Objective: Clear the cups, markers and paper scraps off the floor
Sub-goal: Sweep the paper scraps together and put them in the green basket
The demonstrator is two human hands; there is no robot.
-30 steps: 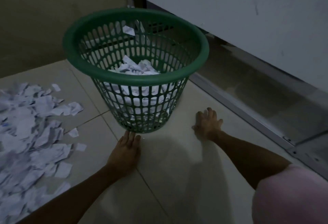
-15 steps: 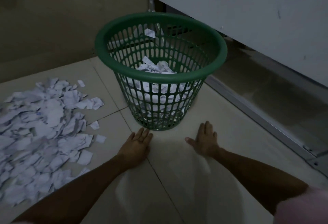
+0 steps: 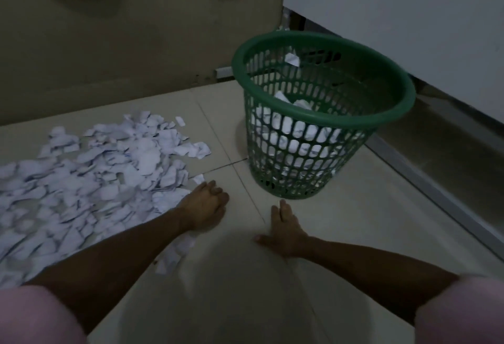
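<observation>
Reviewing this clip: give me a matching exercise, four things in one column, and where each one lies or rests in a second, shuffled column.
Things:
1. green plastic lattice basket
2. pile of torn white paper scraps
3. left hand
4. right hand

Places:
A. flat on bare tile, short of the basket
B. spread over the floor at the left
C. at the right edge of the scrap pile
D. upright near the white panel, some paper inside

Pairs: 1-D, 2-B, 3-C, 4-A

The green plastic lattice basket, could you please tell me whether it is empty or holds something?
Partly filled: the green plastic lattice basket holds white paper scraps, visible through its wall, well below the rim.
</observation>
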